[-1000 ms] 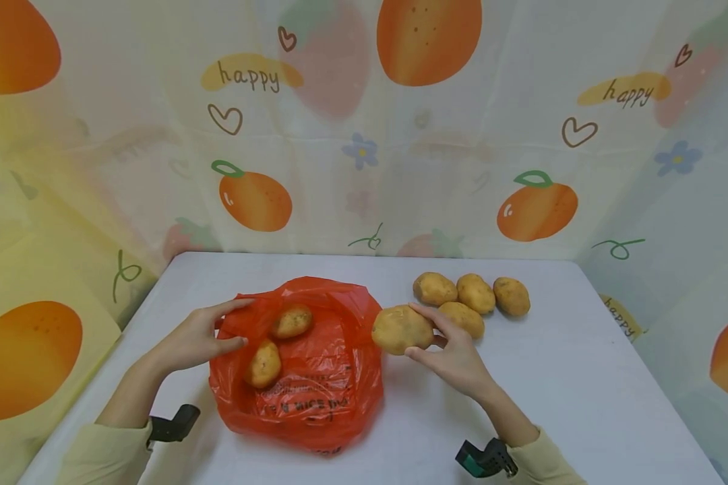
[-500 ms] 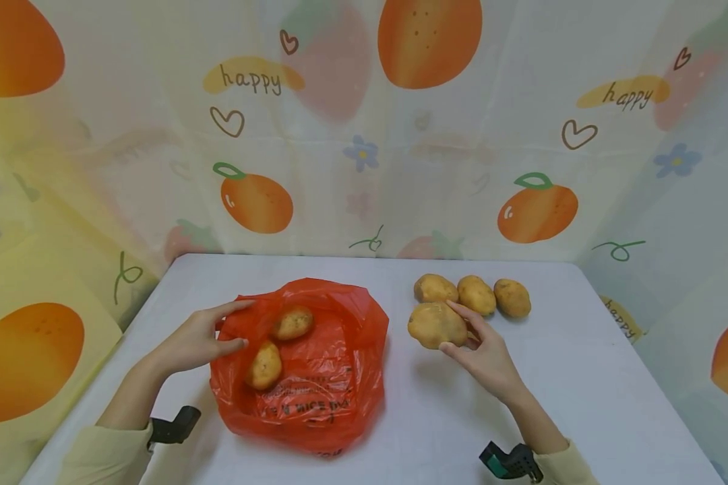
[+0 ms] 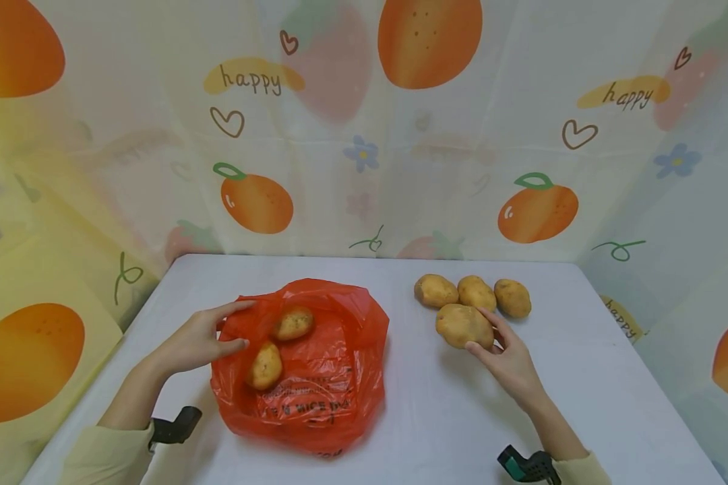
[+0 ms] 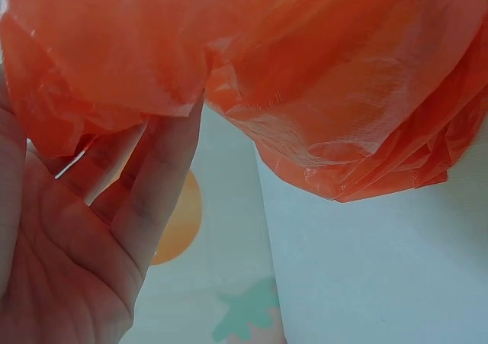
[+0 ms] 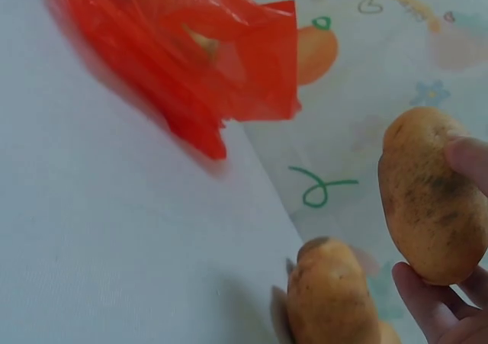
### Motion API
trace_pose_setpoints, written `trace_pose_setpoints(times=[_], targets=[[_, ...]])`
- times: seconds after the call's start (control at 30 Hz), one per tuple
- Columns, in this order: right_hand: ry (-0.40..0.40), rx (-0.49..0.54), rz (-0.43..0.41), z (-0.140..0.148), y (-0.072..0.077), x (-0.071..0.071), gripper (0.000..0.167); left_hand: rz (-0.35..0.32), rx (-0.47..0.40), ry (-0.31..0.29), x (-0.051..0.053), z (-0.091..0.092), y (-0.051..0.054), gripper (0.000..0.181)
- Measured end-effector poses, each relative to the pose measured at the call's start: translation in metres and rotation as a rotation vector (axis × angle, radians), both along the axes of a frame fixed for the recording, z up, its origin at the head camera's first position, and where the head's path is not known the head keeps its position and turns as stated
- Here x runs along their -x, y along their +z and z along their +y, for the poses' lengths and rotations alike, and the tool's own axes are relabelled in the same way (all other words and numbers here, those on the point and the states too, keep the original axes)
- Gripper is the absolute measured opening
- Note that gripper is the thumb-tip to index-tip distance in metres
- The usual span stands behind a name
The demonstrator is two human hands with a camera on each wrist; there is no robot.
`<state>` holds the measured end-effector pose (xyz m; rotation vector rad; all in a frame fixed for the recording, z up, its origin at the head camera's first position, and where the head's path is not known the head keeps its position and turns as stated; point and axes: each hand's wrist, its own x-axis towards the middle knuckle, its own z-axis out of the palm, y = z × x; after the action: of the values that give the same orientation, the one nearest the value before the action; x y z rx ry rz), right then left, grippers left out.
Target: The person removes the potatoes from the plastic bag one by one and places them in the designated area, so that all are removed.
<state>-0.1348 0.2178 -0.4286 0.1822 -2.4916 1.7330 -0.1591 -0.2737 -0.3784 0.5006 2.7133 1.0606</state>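
- head view: the left hand (image 3: 201,340) is at ten o'clock on the red bag (image 3: 371,404), thumb well apart from nearly straight, relaxed fingers, touching the rim.
- two potatoes are inside the bag: the far potato (image 3: 294,322) toward its twelve o'clock, the near potato (image 3: 265,367) toward its nine.
- the right hand (image 3: 509,360) pinches the held potato (image 3: 463,326) from its four o'clock side, thumb and fingers bent around it, toward three o'clock of the bag and above the white table (image 3: 421,417).
- three more lie in a row beyond it: the left potato (image 3: 435,290) at eleven o'clock, the middle potato (image 3: 476,292) near one, the right potato (image 3: 513,298) at two.
- left wrist view: the plastic spreads across twelve o'clock, hiding the fingertips; the palm sits at eight.
- right wrist view: the held potato is at three o'clock, clasped between digits; a tabletop potato shows toward five, the bag toward eleven.
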Motion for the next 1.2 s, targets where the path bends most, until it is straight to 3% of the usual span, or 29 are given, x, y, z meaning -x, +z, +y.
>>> trace_pose_setpoints(times=[0.83,1.2], targets=[[-0.181,-0.082,-0.033,0.045,-0.020,0.013,0.065,0.010,-0.014,-0.015,0.002,-0.002,-0.001,0.060],[-0.262,-0.090,-0.140,0.060,-0.027,0.018,0.070,0.034,-0.014,-0.025,-0.001,-0.002,0.002,0.060]])
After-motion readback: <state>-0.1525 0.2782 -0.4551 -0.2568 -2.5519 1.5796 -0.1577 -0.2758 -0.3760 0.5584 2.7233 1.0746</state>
